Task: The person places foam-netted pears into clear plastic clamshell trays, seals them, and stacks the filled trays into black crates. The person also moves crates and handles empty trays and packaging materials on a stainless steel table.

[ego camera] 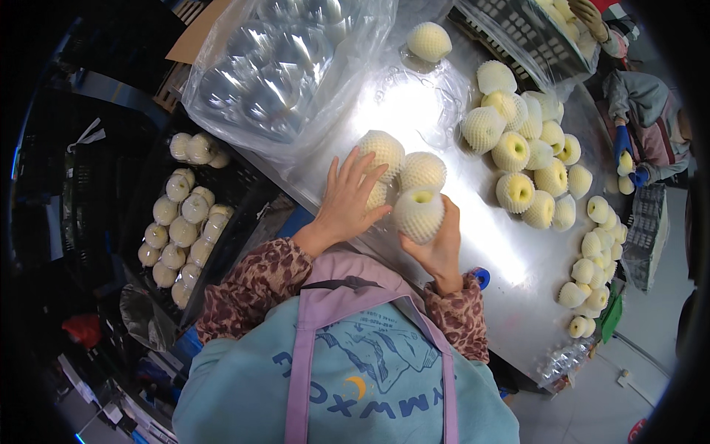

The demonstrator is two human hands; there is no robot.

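Observation:
My right hand (441, 244) grips an apple-like fruit in a white foam net (419, 219), its pale green stem hollow facing up. Just beyond it, a second netted fruit (422, 171) sits close against others. My left hand (350, 197) lies with fingers spread over the left side of this group. Its fingertips touch the large netted fruit (381, 152) at the back. Partly hidden under that hand is another netted fruit (376, 195). The group is on a shiny metal table (488, 299); whether a tray lies under it, I cannot tell.
Loose netted fruits (510, 151) cover the table's right side. A bag of clear plastic trays (272, 77) lies at the back left. A black crate (213, 244) holds packed fruits at left. A blue tape roll (481, 277) sits near my right wrist. Co-workers' gloved hands (624, 147) work at far right.

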